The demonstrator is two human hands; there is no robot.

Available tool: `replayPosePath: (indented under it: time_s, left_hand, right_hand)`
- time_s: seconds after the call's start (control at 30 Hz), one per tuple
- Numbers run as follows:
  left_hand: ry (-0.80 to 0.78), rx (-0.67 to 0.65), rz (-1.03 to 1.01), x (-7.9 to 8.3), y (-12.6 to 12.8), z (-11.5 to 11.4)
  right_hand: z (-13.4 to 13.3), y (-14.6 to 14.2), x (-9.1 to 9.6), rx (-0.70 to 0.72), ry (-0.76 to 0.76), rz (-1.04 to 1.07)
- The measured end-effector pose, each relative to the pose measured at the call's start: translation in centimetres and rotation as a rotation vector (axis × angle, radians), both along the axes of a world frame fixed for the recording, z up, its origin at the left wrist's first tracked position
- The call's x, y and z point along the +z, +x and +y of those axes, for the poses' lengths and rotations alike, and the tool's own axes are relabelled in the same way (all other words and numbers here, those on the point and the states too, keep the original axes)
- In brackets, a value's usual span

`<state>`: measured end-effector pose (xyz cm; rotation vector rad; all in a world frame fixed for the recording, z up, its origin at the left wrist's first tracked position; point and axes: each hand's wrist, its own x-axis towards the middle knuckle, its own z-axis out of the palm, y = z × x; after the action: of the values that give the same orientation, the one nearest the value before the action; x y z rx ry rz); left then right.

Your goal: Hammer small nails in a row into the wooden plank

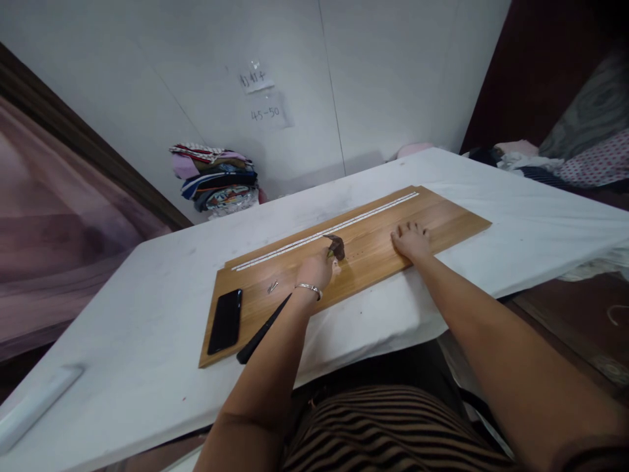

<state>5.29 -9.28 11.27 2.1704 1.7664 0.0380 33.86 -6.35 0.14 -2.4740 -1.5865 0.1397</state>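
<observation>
Left hand (314, 270) grips hammer (337, 247) above wooden board (442, 223)

The left hand, a bracelet (308, 290) at its wrist, is clamped around the hammer close to its head, near the board's middle; whether the head touches the wood I cannot tell. The right hand (411, 241) rests on the board, palm down, fingers slightly apart. A few loose nails (272, 286) lie between the left hand and a black phone (225, 321) at the board's left end. A white marked strip (324, 234) runs along the far edge. The board lies on a white-covered table (147, 314). Behind it, crinkled plastic (234, 204) shows at the base of a clothes pile (216, 174); whether it bags the lowest pieces is unclear. The wall holds 2 notes (268, 113), the lower reading 45-50.
</observation>
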Motion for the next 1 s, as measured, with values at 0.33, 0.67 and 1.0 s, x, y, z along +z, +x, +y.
replayPosePath:
  time_s: [0.33,0.67,1.0]
  left_hand:
    - [0.007,0.009,0.023,0.3,-0.2,-0.1]
    - [0.013,-0.006,0.006,0.0,0.0,-0.3]
    - [-0.014,0.022,0.063,1.7,0.2,-0.8]
  right_hand:
    - [-0.2,-0.1,0.0,-0.005,0.022,-0.007]
    - [-0.2,-0.2,0.2,0.000,0.006,-0.002]
    - [-0.2,-0.2,0.3,-0.003,0.008,0.003]
